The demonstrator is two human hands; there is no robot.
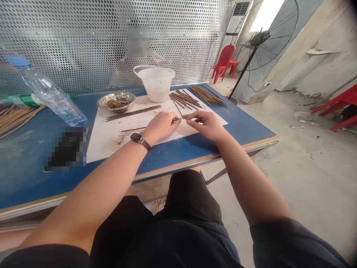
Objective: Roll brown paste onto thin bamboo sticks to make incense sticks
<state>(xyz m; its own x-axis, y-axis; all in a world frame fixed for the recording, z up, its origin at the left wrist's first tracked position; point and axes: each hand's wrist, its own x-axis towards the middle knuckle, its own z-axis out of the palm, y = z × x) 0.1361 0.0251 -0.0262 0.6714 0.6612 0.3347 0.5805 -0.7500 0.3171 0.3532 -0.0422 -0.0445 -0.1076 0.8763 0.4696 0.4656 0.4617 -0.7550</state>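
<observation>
Over a white board (103, 139) my two hands meet, fingertips almost touching. My left hand (161, 124), with a watch on its wrist, is closed in a pinch on a thin brown stick (176, 119), mostly hidden by the fingers. Thumb and forefinger of my right hand (206, 124) are pinched together at the same spot; what lies between them is too small to make out. Another stick (134, 129) lies left of my left hand. Behind it are a row of dark thin sticks (134, 112) and, beyond my right hand, a spread of brown sticks (185, 99).
A metal bowl (100, 104) with brown lumps and a white bucket (157, 83) stand at the back. A stick bundle (208, 95) lies at right on the blue table (245, 126). A plastic bottle (55, 95) and a blurred dark object (67, 149) are at left. Perforated metal sheet (83, 44) rises behind.
</observation>
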